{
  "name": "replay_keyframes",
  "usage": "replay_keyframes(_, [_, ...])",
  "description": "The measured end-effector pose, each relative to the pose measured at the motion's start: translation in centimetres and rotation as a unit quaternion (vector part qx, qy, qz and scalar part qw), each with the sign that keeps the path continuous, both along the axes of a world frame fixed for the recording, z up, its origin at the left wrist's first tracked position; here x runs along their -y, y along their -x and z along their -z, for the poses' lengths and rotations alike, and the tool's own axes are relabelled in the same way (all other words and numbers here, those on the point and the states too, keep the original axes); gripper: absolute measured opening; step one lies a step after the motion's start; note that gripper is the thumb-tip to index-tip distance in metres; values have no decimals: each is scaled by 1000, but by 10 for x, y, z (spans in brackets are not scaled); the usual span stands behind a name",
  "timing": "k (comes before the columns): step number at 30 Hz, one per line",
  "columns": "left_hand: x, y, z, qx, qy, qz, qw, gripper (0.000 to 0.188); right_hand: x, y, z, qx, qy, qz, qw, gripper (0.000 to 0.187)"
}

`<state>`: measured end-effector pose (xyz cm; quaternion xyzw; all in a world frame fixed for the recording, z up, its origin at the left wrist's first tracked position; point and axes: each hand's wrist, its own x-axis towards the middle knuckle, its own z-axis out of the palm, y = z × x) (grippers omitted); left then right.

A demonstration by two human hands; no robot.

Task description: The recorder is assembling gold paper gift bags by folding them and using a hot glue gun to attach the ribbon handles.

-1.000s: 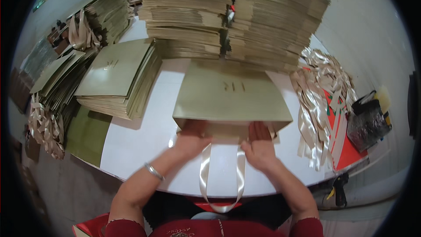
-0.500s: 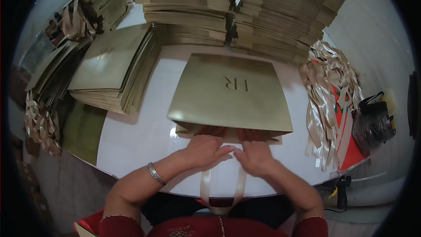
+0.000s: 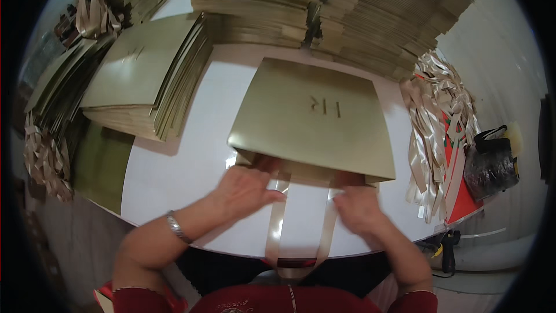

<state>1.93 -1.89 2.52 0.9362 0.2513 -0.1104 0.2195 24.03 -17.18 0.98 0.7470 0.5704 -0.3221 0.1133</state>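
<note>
A gold paper bag [image 3: 313,116] lies flat on the white table, its mouth facing me. My left hand [image 3: 246,188] reaches into the left of the mouth, fingers stretched into the shadow and thumb pointing right over the ribbon. At the right of the mouth my right hand [image 3: 359,203] has its fingers inside, mostly hidden, with the thumb outside. Both hands look open. Between them a beige ribbon handle [image 3: 277,226] runs from the bag toward me in two strands and loops over the table's near edge.
Tall stacks of folded gold bags [image 3: 255,8] stand at the back. A pile of gold bags [image 3: 139,69] is on the left, beside more bags with hanging ribbons [image 3: 49,162]. To the right lie loose beige ribbons [image 3: 425,150] and a dark plastic-wrapped bundle [image 3: 492,162].
My hands have moved apart, left hand leftward and right hand slightly rightward. Their thumbs no longer meet. The bag appears slightly further right in view, and both ribbon strands now show between the hands.
</note>
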Motion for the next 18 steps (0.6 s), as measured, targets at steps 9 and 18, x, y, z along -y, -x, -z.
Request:
replay_keyframes(9, [19, -33, 24, 156, -35, 6, 987, 59, -10, 20, 8, -64, -197, 31, 978, 48])
replay_keyframes(18, [-2, 30, 18, 208, -203, 14, 957, 60, 37, -23, 10, -12, -366, 116, 923, 27])
